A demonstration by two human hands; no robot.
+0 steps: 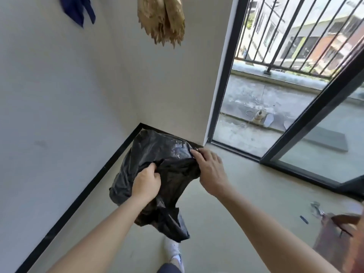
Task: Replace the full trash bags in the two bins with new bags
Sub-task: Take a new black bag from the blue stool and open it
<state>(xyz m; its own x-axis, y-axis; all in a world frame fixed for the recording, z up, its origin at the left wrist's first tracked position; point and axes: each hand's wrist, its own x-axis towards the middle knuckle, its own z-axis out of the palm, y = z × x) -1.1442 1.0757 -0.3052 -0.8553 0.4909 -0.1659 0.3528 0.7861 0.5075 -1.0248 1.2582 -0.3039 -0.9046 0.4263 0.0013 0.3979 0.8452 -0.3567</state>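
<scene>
A black plastic trash bag (157, 154) hangs in the air in front of me, crumpled and partly spread, above the floor near the room's corner. My left hand (146, 183) is closed on a fold of the bag at its middle. My right hand (209, 168) grips the bag's upper right edge with the fingers curled over the plastic. The bag's lower end (169, 223) dangles between my forearms. No bin is in view.
White walls meet at a corner with a black baseboard (78, 196). A glass sliding door (315, 134) opens to a balcony with railings. A brown object (338, 233) and small scraps (304, 219) lie at lower right. My white shoe (173, 251) is below the bag.
</scene>
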